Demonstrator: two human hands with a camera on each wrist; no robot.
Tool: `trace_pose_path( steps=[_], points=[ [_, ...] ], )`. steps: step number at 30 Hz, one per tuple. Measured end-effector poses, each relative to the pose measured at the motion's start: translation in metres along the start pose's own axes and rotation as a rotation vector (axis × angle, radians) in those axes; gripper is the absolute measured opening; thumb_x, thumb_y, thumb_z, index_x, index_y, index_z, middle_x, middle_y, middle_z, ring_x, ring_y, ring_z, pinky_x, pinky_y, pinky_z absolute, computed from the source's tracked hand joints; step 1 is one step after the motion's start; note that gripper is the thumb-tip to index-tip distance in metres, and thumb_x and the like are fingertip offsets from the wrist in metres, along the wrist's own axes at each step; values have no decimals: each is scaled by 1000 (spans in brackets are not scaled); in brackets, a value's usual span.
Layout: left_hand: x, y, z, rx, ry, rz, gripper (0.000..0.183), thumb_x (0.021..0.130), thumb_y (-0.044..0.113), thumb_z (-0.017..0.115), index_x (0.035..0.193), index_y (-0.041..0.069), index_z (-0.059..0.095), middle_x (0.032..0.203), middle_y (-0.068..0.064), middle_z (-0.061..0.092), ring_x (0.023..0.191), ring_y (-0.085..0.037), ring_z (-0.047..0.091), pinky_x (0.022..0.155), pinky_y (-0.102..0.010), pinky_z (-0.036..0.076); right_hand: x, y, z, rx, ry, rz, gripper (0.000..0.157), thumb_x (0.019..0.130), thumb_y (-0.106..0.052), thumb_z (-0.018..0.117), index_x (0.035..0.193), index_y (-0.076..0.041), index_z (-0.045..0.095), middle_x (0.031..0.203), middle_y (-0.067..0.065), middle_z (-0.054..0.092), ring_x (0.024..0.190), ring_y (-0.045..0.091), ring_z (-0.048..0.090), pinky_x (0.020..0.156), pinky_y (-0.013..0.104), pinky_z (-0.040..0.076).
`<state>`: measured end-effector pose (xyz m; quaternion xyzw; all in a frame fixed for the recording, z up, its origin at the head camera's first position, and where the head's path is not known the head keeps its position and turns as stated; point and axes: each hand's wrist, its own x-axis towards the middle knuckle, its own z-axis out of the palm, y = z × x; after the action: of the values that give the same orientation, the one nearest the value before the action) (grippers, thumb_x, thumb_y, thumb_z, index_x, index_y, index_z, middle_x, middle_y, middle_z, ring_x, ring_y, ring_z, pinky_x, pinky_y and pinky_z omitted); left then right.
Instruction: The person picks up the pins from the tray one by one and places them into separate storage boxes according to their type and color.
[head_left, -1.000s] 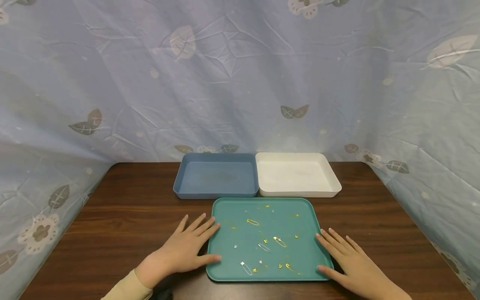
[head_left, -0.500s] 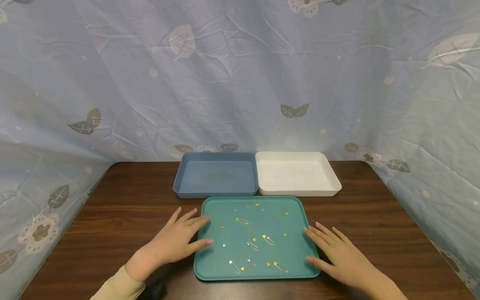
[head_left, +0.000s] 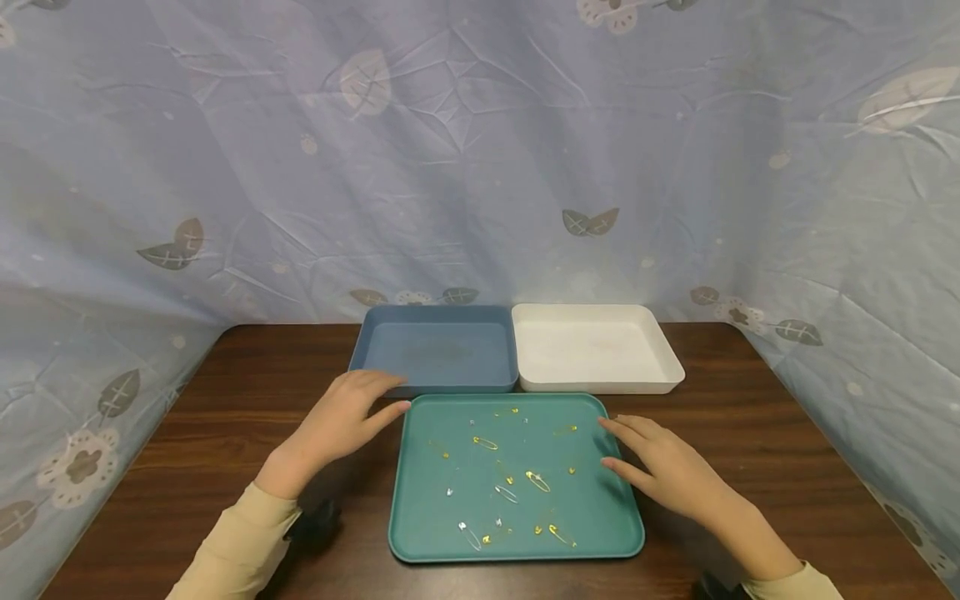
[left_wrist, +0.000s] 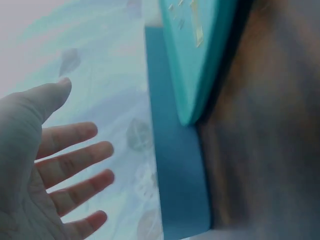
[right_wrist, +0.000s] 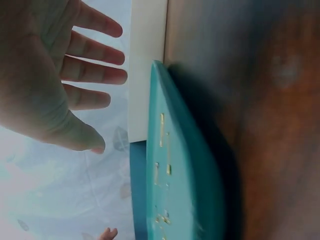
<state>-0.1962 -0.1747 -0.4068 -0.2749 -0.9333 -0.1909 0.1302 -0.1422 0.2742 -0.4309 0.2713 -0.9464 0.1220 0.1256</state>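
Observation:
A green tray (head_left: 442,546) lies on the table, with several gold and silver safety pins scattered over it. One gold safety pin (head_left: 537,481) lies near its middle, and a silver safety pin (head_left: 470,536) near the front left. My left hand (head_left: 337,425) hovers by the tray's back left corner, fingertips over the front rim of the blue tray (head_left: 435,389). Above the green tray's right edge is my right hand (head_left: 663,462). Both hands hold nothing; the wrist views show the left fingers (left_wrist: 82,162) and right fingers (right_wrist: 97,52) spread and fairly straight.
Behind the green tray, a white tray (head_left: 600,387) stands right of the blue one, their sides meeting. Dark wood table (head_left: 225,417) surrounds them. A patterned cloth (head_left: 480,167) hangs behind and at both sides.
The green tray slid left between the first two frames, with both hands at its edges. Since then, both hands have come away from it and moved toward the back.

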Motion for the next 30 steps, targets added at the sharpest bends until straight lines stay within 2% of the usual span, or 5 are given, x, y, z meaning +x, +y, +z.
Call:
trace_pose_path(
  steps=[9,17,23,25,30],
  points=[
    [30,-22,-11,24,123,-58,46,94,35,64,131,8,61,136,-17,58,134,-40,45,110,-60,32,19,3,2,85,30,27,51,89,-34,71,134,-13,59,130,10,60,120,27,58,93,48,52],
    [49,-54,-3,-60,157,-189,51,97,39,60,138,9,54,148,-19,45,141,-42,34,110,-65,25,39,2,8,161,93,-21,40,86,-27,75,122,-11,66,124,8,62,111,25,60,86,43,53],
    [56,-75,9,-114,99,-298,62,97,45,56,147,10,44,155,-21,33,147,-44,20,112,-68,18,52,-2,13,285,136,-59,26,82,-19,79,106,-13,72,105,1,64,73,17,54,61,21,44],
    [56,-79,12,-117,54,-330,68,97,49,54,151,12,38,159,-21,27,149,-43,14,113,-69,14,56,-4,14,340,128,-45,22,82,-19,79,102,-14,72,101,-2,63,70,19,51,59,19,42],
    [53,-83,23,-126,-58,-378,79,96,58,49,157,16,22,164,-18,11,152,-40,1,113,-71,6,60,-6,16,473,44,33,16,83,-21,77,98,-14,74,96,-7,64,80,18,54,66,22,45]
  ],
)
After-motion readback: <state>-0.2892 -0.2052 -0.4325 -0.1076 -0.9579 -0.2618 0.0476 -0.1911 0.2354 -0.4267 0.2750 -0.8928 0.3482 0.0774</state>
